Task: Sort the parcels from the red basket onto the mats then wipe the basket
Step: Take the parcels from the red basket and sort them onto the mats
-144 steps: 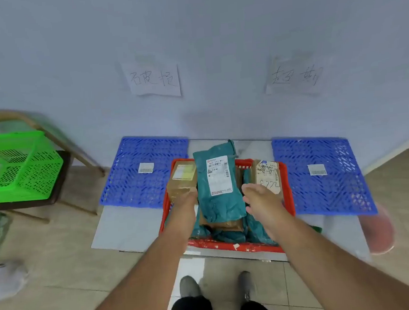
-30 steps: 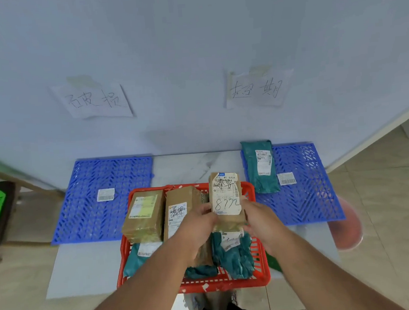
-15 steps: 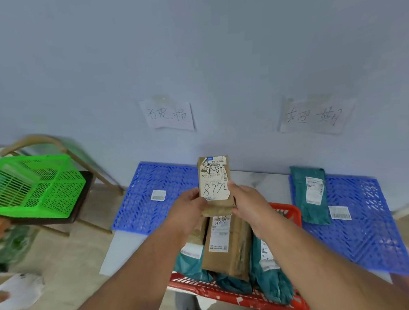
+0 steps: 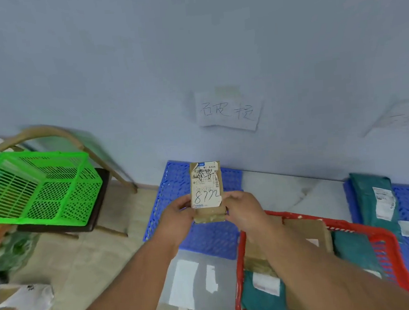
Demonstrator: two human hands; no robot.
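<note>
Swung left with the box [image 4: 207, 191] since before | both hands, left [image 4: 176, 215] and right [image 4: 246, 211], clamp its lower sides | it hangs over left mat [image 4: 176, 181] | sorting; next we lower it flat, let go

The small parcel [image 4: 208, 204] looks like matt brown cardboard under a white paper label, torn at one edge. The red basket [image 4: 386, 236], green basket [image 4: 42, 189] and blue mat [image 4: 176, 188] are glossy perforated plastic. The teal parcel [image 4: 370, 198] looks like smooth plastic film.
</note>
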